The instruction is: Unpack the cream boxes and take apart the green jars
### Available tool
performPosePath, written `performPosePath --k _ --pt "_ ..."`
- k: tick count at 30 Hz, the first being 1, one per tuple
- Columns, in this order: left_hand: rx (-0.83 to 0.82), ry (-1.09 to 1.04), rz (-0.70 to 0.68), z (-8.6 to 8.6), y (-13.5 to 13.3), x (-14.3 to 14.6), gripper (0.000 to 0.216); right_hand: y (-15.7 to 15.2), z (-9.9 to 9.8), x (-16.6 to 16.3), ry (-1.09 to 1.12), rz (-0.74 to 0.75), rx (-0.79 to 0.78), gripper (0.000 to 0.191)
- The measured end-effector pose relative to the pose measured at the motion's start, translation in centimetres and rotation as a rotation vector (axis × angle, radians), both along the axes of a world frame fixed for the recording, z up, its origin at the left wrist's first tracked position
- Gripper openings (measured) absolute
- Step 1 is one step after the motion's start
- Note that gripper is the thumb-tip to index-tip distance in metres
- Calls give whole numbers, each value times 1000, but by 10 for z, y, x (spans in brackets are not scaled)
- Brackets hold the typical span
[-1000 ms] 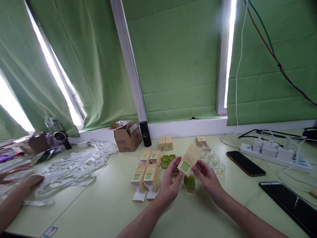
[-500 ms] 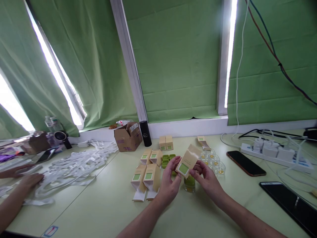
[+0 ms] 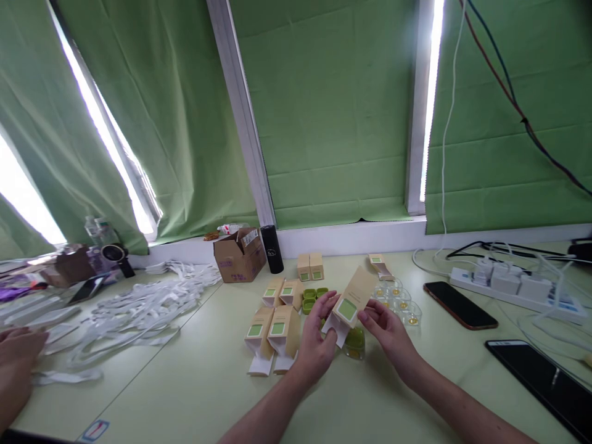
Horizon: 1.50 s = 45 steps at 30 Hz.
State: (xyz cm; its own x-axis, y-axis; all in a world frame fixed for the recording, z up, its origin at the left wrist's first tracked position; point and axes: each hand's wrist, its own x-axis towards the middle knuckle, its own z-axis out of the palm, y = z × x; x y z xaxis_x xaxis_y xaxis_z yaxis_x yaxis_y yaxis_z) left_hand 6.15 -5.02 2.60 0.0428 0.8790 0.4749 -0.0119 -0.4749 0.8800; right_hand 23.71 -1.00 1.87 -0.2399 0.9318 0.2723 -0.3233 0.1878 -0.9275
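Observation:
Both of my hands hold one small tan carton with a green label point(image 3: 354, 297) above the table, tilted, its white bottom flaps hanging open. My left hand point(image 3: 316, 340) pinches the carton's lower left edge. My right hand point(image 3: 387, 331) grips its right side. Just beneath the carton a small green jar point(image 3: 355, 342) stands on the table. Left of my hands lie two open cartons point(image 3: 272, 333) of the same kind, with more cartons point(image 3: 282, 291) behind them. Green lids point(image 3: 312, 298) and several clear caps point(image 3: 401, 302) sit behind the held carton.
A brown cardboard box point(image 3: 238, 256) and a black bottle point(image 3: 271, 248) stand near the window sill. White straps point(image 3: 139, 308) are piled at left, where another person's hand point(image 3: 16, 364) rests. Two phones point(image 3: 460, 304) and a power strip point(image 3: 509, 285) lie at right.
The carton's white bottom flaps have come open and hang down over the green jar. The other person's hands at left have drawn back towards the frame edge.

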Motion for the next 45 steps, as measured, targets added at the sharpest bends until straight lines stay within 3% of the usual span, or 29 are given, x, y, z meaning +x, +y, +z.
performPosePath --k 12,18,25,32,40,45 --pt "74 175 164 -2 -2 4 43 2 0 1 -38 -69 17 70" --pt "146 214 193 -9 -7 0 45 3 0 1 -54 -106 14 71" --pt "137 212 307 -15 0 1 39 1 1 -1 -86 -3 10 74" --pt "83 191 173 -7 -3 1 58 -2 5 3 -111 27 -25 70" --pt "-110 -102 -90 3 -7 5 64 0 1 6 -31 9 -103 57" --pt "-104 -148 -76 9 -7 3 64 -2 5 8 0 -44 -139 57"
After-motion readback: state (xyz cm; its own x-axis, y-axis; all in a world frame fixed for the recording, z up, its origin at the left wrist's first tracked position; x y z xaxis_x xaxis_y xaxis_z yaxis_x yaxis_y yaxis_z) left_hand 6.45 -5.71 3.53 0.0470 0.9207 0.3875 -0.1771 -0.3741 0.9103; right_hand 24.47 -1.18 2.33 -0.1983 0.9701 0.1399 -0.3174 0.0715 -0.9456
